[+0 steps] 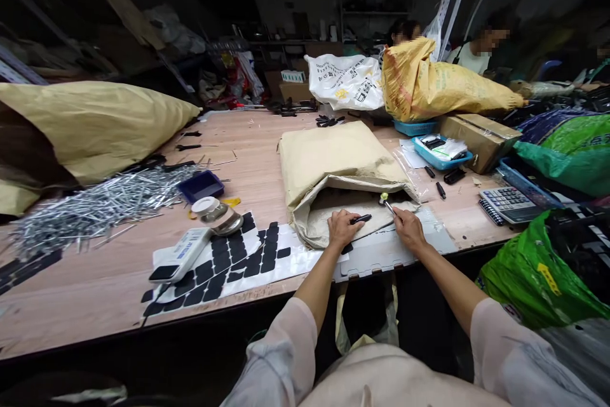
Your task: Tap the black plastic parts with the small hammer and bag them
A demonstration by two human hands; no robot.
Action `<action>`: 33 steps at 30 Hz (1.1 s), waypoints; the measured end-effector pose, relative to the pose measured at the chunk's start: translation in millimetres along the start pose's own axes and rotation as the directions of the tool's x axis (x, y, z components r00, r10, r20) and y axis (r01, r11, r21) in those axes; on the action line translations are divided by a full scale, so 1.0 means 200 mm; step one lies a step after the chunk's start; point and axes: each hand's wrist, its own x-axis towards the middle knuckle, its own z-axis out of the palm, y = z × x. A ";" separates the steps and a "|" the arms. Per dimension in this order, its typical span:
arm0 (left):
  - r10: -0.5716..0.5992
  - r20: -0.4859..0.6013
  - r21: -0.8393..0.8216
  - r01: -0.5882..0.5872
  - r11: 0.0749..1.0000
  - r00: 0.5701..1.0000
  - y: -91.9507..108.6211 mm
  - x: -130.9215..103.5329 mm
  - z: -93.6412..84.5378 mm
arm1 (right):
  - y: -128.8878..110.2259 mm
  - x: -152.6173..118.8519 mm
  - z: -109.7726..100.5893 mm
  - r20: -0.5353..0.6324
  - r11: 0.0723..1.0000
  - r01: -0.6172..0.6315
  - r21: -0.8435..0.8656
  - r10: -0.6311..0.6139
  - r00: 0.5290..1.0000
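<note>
At the mouth of a large tan paper sack (pixel 340 146), both of my hands are low over the table. My left hand (pixel 340 229) is closed on a short black handle-like piece (pixel 361 219), which points to the right. In my right hand (pixel 408 229) is a thin metal rod (pixel 389 207) with a dark end, and a small yellow-green bit (pixel 384 196) shows at its tip. The two pieces are apart. The sack lies on its side with its opening towards me, and its inside is mostly in shadow.
Left are a heap of metal rods (pixel 109 200), a navy tray (pixel 201 186), a glass jar (pixel 218 215), a white boxy device (pixel 183 254) and sheets of black stickers (pixel 229 251). Right are a blue basket (pixel 445 164), a cardboard box (pixel 481 134), a calculator (pixel 509 204) and a green bag (pixel 528 267).
</note>
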 end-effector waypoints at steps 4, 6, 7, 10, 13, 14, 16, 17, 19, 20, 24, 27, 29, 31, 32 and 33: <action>-0.013 0.002 -0.016 0.013 1.000 1.000 0.00 0.00 0.00 | -0.10 -0.06 -0.04 -0.040 0.992 0.104 0.070 -0.101 0.994; -0.025 0.008 -0.023 0.025 0.999 1.000 0.01 0.00 -0.01 | -0.15 -0.09 -0.04 -0.044 0.984 0.167 0.068 -0.164 0.985; -0.030 0.014 -0.026 0.030 0.999 0.999 0.02 0.00 -0.01 | -0.17 -0.11 -0.04 -0.040 0.979 0.194 0.058 -0.192 0.981; -0.042 0.023 -0.027 0.043 0.999 0.999 0.03 -0.01 -0.02 | -0.20 -0.14 -0.02 -0.002 0.972 0.234 -0.004 -0.234 0.972; -0.055 0.016 -0.025 0.056 0.998 0.998 0.03 -0.01 -0.02 | -0.22 -0.14 -0.03 0.040 0.973 0.226 -0.047 -0.225 0.974; -0.056 0.014 -0.029 0.056 0.998 0.998 0.03 0.00 -0.02 | -0.23 -0.14 -0.03 0.040 0.973 0.225 -0.044 -0.223 0.974; -0.055 0.013 -0.040 0.055 0.998 0.998 0.02 0.00 -0.01 | -0.25 -0.13 -0.05 0.023 0.973 0.229 -0.028 -0.229 0.973; -0.053 0.012 -0.046 0.054 0.998 0.999 0.02 0.00 -0.01 | -0.27 -0.13 -0.06 0.017 0.972 0.234 -0.023 -0.234 0.972; -0.054 0.008 -0.050 0.054 0.997 0.999 0.02 0.00 -0.01 | -0.30 -0.13 -0.06 0.036 0.968 0.249 -0.032 -0.248 0.968; -0.056 0.006 -0.050 0.056 0.997 0.998 0.02 0.00 -0.01 | -0.31 -0.14 -0.06 0.060 0.965 0.258 -0.042 -0.256 0.965; -0.057 0.011 -0.055 0.057 0.997 0.998 0.03 -0.01 -0.01 | -0.29 -0.14 -0.04 0.112 0.962 0.266 -0.069 -0.257 0.960; -0.045 0.012 -0.069 0.046 0.997 0.999 0.03 -0.01 -0.02 | -0.20 -0.09 -0.04 0.046 0.973 0.221 -0.070 -0.218 0.975; -0.039 0.005 -0.073 0.039 0.997 0.999 0.03 -0.02 -0.02 | -0.12 -0.04 -0.04 0.004 0.982 0.164 -0.090 -0.164 0.986; -0.036 -0.001 -0.074 0.035 0.997 0.999 0.03 -0.02 -0.03 | -0.03 -0.01 -0.03 -0.017 0.987 0.114 -0.116 -0.117 0.993; -0.036 -0.003 -0.074 0.035 0.997 0.999 0.03 -0.02 -0.03 | 0.01 0.00 -0.02 -0.023 0.987 0.096 -0.127 -0.100 0.995; -0.035 -0.005 -0.072 0.035 0.997 0.999 0.03 -0.02 -0.03 | 0.04 0.00 -0.01 -0.030 0.987 0.086 -0.137 -0.091 0.995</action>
